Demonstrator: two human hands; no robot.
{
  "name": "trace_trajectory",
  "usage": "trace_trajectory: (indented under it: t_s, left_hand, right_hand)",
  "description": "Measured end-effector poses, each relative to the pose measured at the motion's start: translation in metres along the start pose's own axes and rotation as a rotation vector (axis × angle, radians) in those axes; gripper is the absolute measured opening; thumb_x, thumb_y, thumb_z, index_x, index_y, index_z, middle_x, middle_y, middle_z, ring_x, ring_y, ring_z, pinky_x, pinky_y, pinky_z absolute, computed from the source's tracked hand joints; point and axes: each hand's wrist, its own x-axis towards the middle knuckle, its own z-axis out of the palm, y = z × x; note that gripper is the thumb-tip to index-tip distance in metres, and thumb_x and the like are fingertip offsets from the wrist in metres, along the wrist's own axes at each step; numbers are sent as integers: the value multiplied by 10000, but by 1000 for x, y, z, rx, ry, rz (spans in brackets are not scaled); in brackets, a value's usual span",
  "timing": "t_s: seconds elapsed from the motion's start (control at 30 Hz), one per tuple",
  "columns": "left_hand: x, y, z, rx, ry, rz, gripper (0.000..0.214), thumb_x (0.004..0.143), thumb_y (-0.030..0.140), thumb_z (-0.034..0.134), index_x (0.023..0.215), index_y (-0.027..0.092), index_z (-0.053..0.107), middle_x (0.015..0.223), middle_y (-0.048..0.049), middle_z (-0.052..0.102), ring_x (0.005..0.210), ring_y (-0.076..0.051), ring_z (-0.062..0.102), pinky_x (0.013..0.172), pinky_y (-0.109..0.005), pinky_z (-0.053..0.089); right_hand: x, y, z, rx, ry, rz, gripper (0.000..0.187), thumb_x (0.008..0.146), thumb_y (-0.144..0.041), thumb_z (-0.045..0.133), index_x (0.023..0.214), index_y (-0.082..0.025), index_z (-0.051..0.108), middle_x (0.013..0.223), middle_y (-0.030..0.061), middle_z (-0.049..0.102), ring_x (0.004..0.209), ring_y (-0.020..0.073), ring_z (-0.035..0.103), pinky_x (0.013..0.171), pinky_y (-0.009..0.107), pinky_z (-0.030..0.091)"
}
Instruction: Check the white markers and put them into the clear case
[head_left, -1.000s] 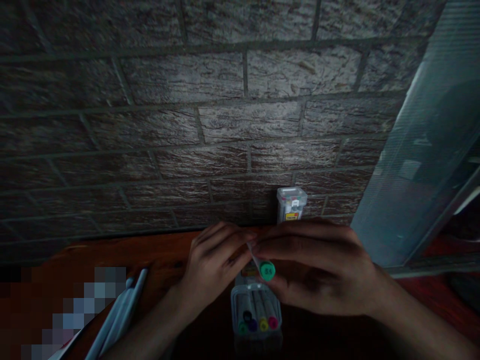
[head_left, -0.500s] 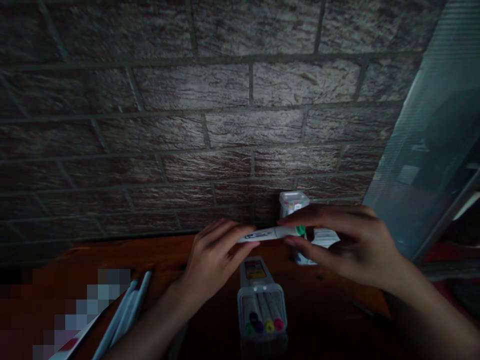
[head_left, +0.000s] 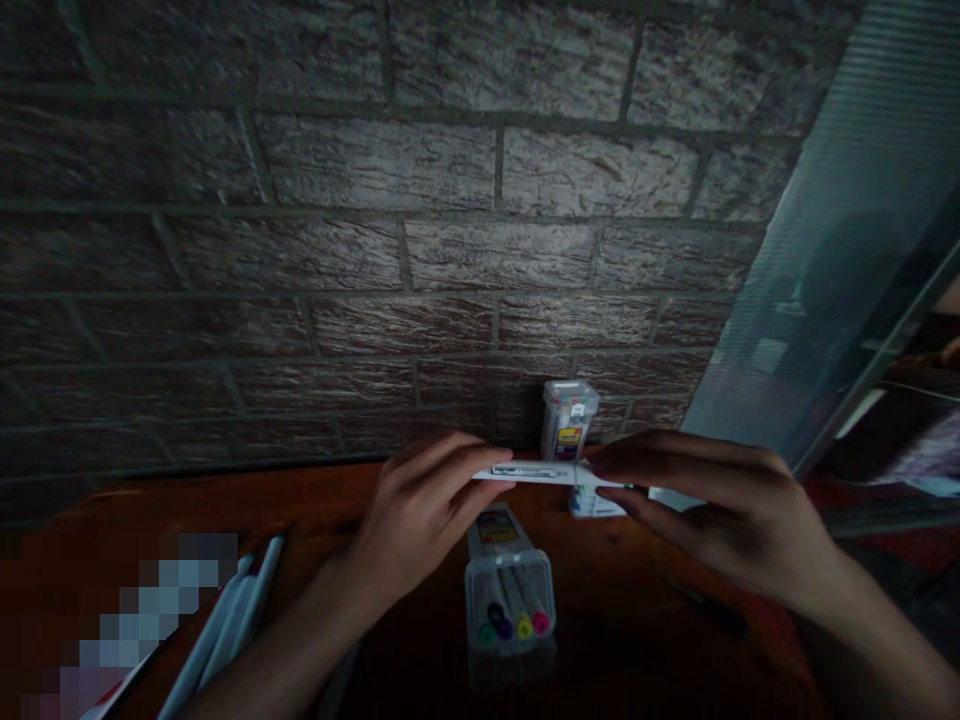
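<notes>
A white marker (head_left: 536, 472) with dark print along its barrel lies level between my two hands. My left hand (head_left: 427, 510) pinches its left end between thumb and fingers. On the capped end, my right hand (head_left: 720, 500) has its thumb and fingers closed, covering most of the cap; only a bit of green shows. Below the marker, a clear plastic case (head_left: 510, 600) lies on the table with several markers in it, their ends green, black, purple, yellow and pink. Another clear case (head_left: 570, 420) of markers stands upright behind my right fingers, by the wall.
Several pale, slim sticks or pens (head_left: 225, 630) lie on the brown table (head_left: 300, 500) at the left, beside a pixelated patch. A white box-like item (head_left: 596, 502) is partly hidden under my right hand. A brick-patterned wall (head_left: 450, 250) rises behind; a translucent panel (head_left: 817, 260) stands at right.
My right fingers now cover most of the marker's green cap, which showed plainly before. The marker has turned to nearly level. The view has shifted slightly to the right.
</notes>
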Motion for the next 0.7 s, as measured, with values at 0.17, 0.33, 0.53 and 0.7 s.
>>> trace_trajectory:
  t_s: [0.17,0.33,0.53,0.7]
  left_hand:
    - [3,4,-2,-120,-172,-36,205,977,202,689,1181,198,712,1027,-27,757,919,-147,706,815,-270,559]
    - [8,8,-2,-187,-341,-46,118,1002,198,643,1083,170,724,991,-35,739,920,-161,691,791,-278,546]
    - [10,14,-7,-304,-455,-160,184,1034,286,591,1148,201,709,1060,-32,759,953,-154,721,818,-254,546]
    - [10,9,-11,-319,-417,-267,247,1068,322,510,1148,221,721,1090,-25,784,989,-166,739,841,-265,551]
  right_hand:
    - [-18,-14,-3,-103,44,-27,350,905,-62,732,1220,-214,733,1094,60,795,974,183,781,875,248,650]
    - [-24,-35,-9,-141,-5,-43,359,904,-78,728,1234,-219,733,1026,62,795,889,206,792,795,267,676]
    - [-40,-53,-21,-129,59,149,246,893,-189,739,1110,-303,749,880,22,796,684,206,776,549,267,653]
    - [-60,-65,-23,-122,113,298,99,933,-362,703,995,-321,768,791,20,795,581,208,757,455,275,629]
